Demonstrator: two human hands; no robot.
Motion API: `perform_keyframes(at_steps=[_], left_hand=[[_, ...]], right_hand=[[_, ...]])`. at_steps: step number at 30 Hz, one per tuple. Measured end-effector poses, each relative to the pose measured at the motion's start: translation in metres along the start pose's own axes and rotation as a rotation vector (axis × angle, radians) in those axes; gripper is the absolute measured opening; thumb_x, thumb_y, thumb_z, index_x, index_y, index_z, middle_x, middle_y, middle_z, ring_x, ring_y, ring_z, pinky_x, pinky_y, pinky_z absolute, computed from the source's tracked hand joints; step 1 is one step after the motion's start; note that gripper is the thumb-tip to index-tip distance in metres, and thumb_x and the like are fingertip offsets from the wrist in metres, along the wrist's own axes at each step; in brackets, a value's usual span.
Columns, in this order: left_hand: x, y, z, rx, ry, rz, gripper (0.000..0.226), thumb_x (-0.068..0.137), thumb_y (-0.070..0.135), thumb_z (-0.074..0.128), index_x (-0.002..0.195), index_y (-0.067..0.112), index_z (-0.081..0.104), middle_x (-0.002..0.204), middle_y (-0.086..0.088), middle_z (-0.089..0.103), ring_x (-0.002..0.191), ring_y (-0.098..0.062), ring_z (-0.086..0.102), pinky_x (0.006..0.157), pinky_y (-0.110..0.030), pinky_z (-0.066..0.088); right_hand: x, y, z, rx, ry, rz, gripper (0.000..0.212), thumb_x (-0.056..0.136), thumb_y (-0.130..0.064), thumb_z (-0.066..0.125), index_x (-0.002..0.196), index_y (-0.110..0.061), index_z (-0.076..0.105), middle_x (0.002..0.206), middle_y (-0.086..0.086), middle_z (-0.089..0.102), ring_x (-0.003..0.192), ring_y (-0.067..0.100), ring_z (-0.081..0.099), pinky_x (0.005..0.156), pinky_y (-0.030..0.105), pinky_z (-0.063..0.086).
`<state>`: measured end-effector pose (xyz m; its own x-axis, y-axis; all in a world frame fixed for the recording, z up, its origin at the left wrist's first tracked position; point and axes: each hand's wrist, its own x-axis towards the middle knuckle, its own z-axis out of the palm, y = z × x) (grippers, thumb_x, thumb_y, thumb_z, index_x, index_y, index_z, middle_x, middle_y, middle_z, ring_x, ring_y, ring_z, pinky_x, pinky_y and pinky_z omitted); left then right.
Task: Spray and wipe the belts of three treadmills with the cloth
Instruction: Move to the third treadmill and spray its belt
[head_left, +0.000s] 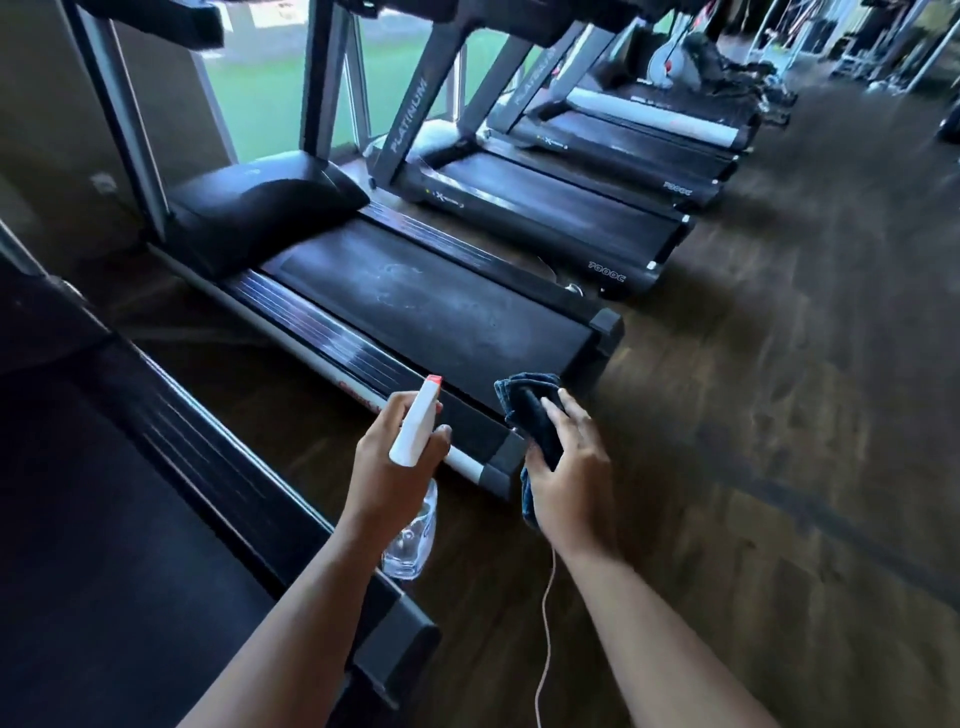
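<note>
My left hand (387, 462) grips a clear spray bottle (415, 431) with a white head and red nozzle, pointed toward the rear end of a black treadmill belt (415, 301) that shows pale dusty marks. My right hand (571, 467) holds a bunched dark blue cloth (524, 400) just off the belt's rear corner. Another treadmill (104, 519) lies at the lower left beneath my left arm. Two more treadmills, the nearer one's belt (561, 208) and the farther one's belt (634, 140), stand in a row behind.
Dark wooden floor (779, 415) spreads to the right. Grey uprights (410, 119) marked PLATINUM rise by a window with green outside. Exercise machines (691, 57) sit at the back. A thin cord (545, 623) hangs below my right wrist.
</note>
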<state>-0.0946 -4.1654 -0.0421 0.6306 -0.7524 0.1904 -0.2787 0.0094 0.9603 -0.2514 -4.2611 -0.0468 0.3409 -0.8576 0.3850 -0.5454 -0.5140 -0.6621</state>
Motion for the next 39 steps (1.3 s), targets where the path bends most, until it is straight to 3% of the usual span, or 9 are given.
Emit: perform_keyframes(at_steps=[3, 7, 12, 15, 21, 27, 32, 36, 39], left_hand=[[0.042, -0.007, 0.016, 0.020, 0.028, 0.009, 0.018, 0.086, 0.019, 0.071, 0.100, 0.025, 0.062, 0.087, 0.005, 0.065, 0.078, -0.021, 0.062, 0.070, -0.044, 0.051], [0.100, -0.019, 0.032, 0.022, 0.049, 0.015, 0.019, 0.083, 0.025, 0.069, 0.101, 0.025, 0.062, 0.087, 0.002, 0.066, 0.078, -0.026, 0.062, 0.070, -0.047, 0.052], [0.176, -0.035, 0.047, 0.050, 0.052, 0.006, 0.018, 0.086, 0.024, 0.070, 0.101, 0.025, 0.061, 0.089, 0.004, 0.066, 0.079, -0.019, 0.061, 0.070, -0.037, 0.048], [0.216, -0.039, 0.053, 0.072, 0.050, -0.024, 0.019, 0.089, 0.017, 0.071, 0.101, 0.028, 0.060, 0.088, 0.005, 0.066, 0.078, -0.018, 0.061, 0.069, -0.033, 0.047], [0.286, -0.044, 0.062, 0.088, 0.086, -0.026, 0.019, 0.088, 0.013, 0.071, 0.101, 0.024, 0.062, 0.086, 0.005, 0.065, 0.073, -0.008, 0.056, 0.066, -0.021, 0.043], [0.343, -0.057, 0.072, 0.096, 0.138, -0.043, 0.018, 0.089, 0.013, 0.070, 0.099, 0.024, 0.062, 0.084, 0.005, 0.064, 0.072, -0.009, 0.057, 0.066, -0.027, 0.047], [0.399, -0.063, 0.087, 0.150, 0.167, -0.060, 0.018, 0.088, 0.014, 0.070, 0.102, 0.022, 0.063, 0.089, 0.006, 0.067, 0.074, -0.008, 0.060, 0.066, -0.017, 0.045], [0.444, -0.069, 0.094, 0.141, 0.181, -0.065, 0.018, 0.086, 0.024, 0.068, 0.103, 0.025, 0.062, 0.092, 0.003, 0.069, 0.081, -0.018, 0.064, 0.067, -0.022, 0.048], [0.476, -0.071, 0.097, 0.148, 0.193, -0.054, 0.019, 0.087, 0.024, 0.068, 0.105, 0.025, 0.062, 0.091, 0.005, 0.068, 0.080, -0.016, 0.063, 0.067, -0.020, 0.047]], right_hand=[[0.043, 0.016, 0.018, 0.006, -0.038, -0.016, 0.050, 0.086, -0.010, 0.073, 0.134, -0.008, 0.058, 0.146, 0.004, 0.050, 0.135, 0.016, 0.045, 0.108, -0.001, 0.011], [0.098, 0.032, 0.044, 0.020, -0.056, -0.025, 0.049, 0.087, -0.011, 0.072, 0.135, -0.009, 0.057, 0.146, 0.003, 0.050, 0.136, 0.014, 0.044, 0.110, 0.004, 0.015], [0.170, 0.047, 0.073, 0.047, -0.075, -0.035, 0.049, 0.086, -0.006, 0.072, 0.133, -0.005, 0.058, 0.144, 0.007, 0.051, 0.136, 0.017, 0.045, 0.114, 0.024, 0.030], [0.210, 0.053, 0.087, 0.078, -0.076, -0.035, 0.048, 0.087, -0.006, 0.072, 0.133, -0.005, 0.058, 0.144, 0.008, 0.051, 0.135, 0.018, 0.045, 0.113, 0.020, 0.028], [0.276, 0.067, 0.120, 0.084, -0.093, -0.049, 0.047, 0.087, -0.006, 0.072, 0.132, -0.005, 0.059, 0.144, 0.008, 0.051, 0.134, 0.020, 0.047, 0.112, 0.026, 0.031], [0.338, 0.079, 0.154, 0.131, -0.132, -0.083, 0.046, 0.087, -0.008, 0.071, 0.131, -0.004, 0.059, 0.143, 0.010, 0.052, 0.133, 0.021, 0.048, 0.113, 0.029, 0.033], [0.399, 0.093, 0.182, 0.151, -0.131, -0.119, 0.045, 0.085, -0.008, 0.075, 0.127, -0.004, 0.063, 0.140, 0.011, 0.055, 0.129, 0.024, 0.053, 0.110, 0.025, 0.035], [0.448, 0.100, 0.197, 0.176, -0.145, -0.129, 0.044, 0.085, -0.010, 0.074, 0.128, -0.004, 0.062, 0.140, 0.012, 0.055, 0.129, 0.024, 0.053, 0.110, 0.020, 0.031], [0.485, 0.102, 0.211, 0.183, -0.149, -0.155, 0.045, 0.085, -0.005, 0.074, 0.128, -0.003, 0.062, 0.140, 0.013, 0.055, 0.129, 0.026, 0.053, 0.111, 0.023, 0.032]])
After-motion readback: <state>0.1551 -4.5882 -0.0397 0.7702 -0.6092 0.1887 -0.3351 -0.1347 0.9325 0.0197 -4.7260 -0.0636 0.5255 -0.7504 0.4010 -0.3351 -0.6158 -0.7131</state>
